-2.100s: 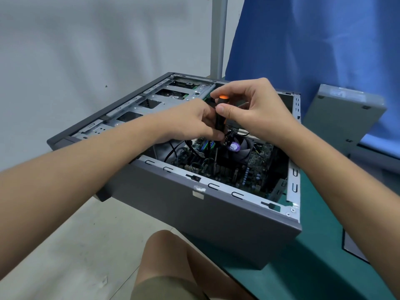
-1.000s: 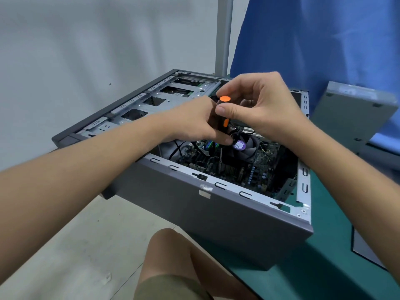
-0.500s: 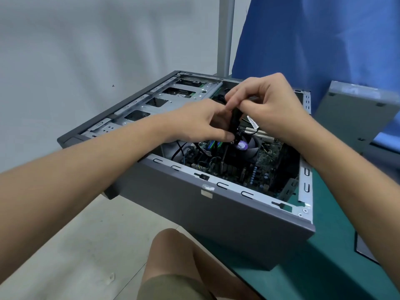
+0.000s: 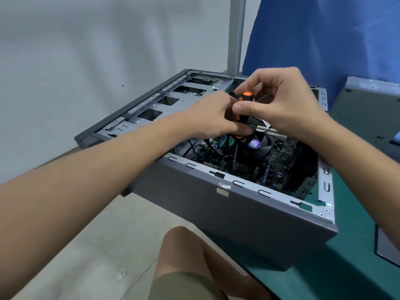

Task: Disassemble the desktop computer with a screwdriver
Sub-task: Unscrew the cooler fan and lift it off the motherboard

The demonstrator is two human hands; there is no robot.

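An open grey desktop computer case (image 4: 249,215) lies on its side on a green table, its motherboard (image 4: 279,167) and a CPU fan with a purple hub (image 4: 255,144) exposed. A black and orange screwdriver (image 4: 244,105) stands upright over the board, its shaft (image 4: 236,154) reaching down left of the fan. My left hand (image 4: 207,118) is closed around the lower handle. My right hand (image 4: 281,102) pinches the top of the handle with thumb and fingers. The tip's contact point is too dark to make out.
A removed grey side panel (image 4: 365,118) leans at the right against a blue cloth (image 4: 324,40). The case overhangs the green table's (image 4: 337,276) left edge above a pale floor. My knee (image 4: 186,252) is below the case. A dark flat object (image 4: 387,245) lies at far right.
The orange handle cap, hidden under my right fingers half a second ago, shows again as those fingers shifted on the handle. Both hands stay on the screwdriver over the same spot.
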